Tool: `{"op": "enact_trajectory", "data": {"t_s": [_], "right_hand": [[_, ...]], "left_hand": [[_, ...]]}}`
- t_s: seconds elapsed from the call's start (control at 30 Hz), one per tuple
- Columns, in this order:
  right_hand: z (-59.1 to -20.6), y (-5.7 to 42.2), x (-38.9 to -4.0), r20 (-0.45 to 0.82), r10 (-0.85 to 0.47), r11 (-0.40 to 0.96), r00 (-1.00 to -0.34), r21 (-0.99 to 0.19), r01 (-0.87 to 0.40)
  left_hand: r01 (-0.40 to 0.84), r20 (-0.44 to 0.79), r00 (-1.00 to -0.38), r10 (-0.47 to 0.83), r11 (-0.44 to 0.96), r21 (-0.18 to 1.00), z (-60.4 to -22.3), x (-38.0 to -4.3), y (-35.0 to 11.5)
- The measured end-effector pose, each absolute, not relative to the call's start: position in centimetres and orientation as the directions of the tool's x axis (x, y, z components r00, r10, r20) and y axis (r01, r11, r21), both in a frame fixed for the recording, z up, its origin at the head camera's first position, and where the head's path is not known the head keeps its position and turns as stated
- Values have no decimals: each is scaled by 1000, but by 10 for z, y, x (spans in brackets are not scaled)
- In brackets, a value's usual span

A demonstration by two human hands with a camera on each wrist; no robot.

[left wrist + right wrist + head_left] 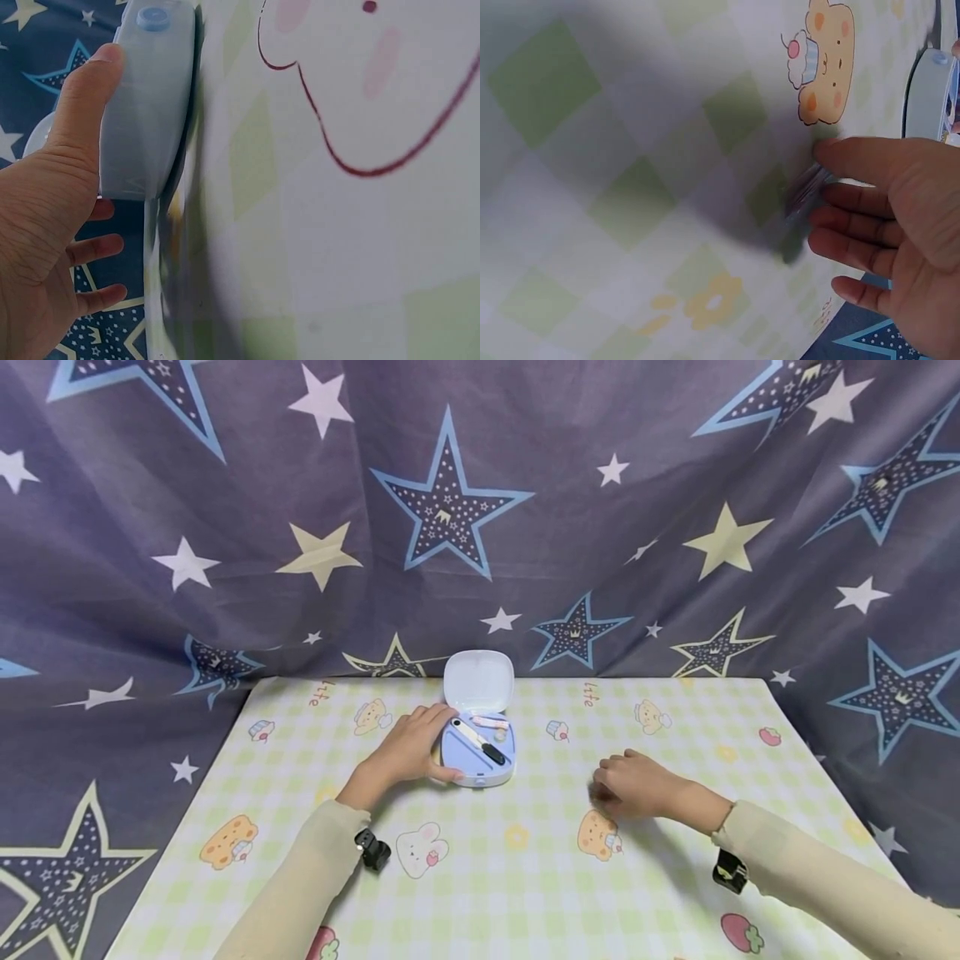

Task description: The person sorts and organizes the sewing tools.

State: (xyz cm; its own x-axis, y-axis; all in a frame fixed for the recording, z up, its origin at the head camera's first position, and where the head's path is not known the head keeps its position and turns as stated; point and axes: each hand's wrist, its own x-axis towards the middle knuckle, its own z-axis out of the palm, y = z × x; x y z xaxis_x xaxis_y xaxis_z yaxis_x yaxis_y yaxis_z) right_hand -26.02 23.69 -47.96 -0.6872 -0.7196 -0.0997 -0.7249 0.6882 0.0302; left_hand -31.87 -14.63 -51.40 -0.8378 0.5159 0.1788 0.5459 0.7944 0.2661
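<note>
A small light-blue and white case [480, 781] stands on the table with its white lid [478, 681] raised at the back. Inside lie a slim white tool with a black end [480, 742], a small pink-and-white piece [490, 722] and a small round pale piece [500, 737]. My left hand [408, 747] holds the case by its left side, thumb at the front corner. To the right of it, above the table, my right hand [633, 785] pinches a small, clear, dark-streaked thing [808, 191] between thumb and fingers; blur hides its kind.
A checked, cartoon-printed cloth [487, 877] covers the table. Behind the table hangs a dark star-patterned curtain [480, 527], close to the raised lid. A black wrist camera is strapped to each forearm, the left one [372, 850] and the right one [729, 871].
</note>
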Motion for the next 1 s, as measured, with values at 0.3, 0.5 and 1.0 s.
{"op": "enact_trajectory", "data": {"t_s": [0.3,0.5,1.0], "right_hand": [[-475,234,-264,-193,-667,741,-719,-73,-668],[-476,234,-267,-213,-654,753,-726,-83,-653],[-477,231,-268,-146,-721,692,-677,-103,-715]], "left_hand": [[560,185,-828,529,787,259,-513,-318,-145],[551,164,-835,526,799,243,-511,-319,-144],[539,148,-842,518,803,255,-511,-318,-146]]}}
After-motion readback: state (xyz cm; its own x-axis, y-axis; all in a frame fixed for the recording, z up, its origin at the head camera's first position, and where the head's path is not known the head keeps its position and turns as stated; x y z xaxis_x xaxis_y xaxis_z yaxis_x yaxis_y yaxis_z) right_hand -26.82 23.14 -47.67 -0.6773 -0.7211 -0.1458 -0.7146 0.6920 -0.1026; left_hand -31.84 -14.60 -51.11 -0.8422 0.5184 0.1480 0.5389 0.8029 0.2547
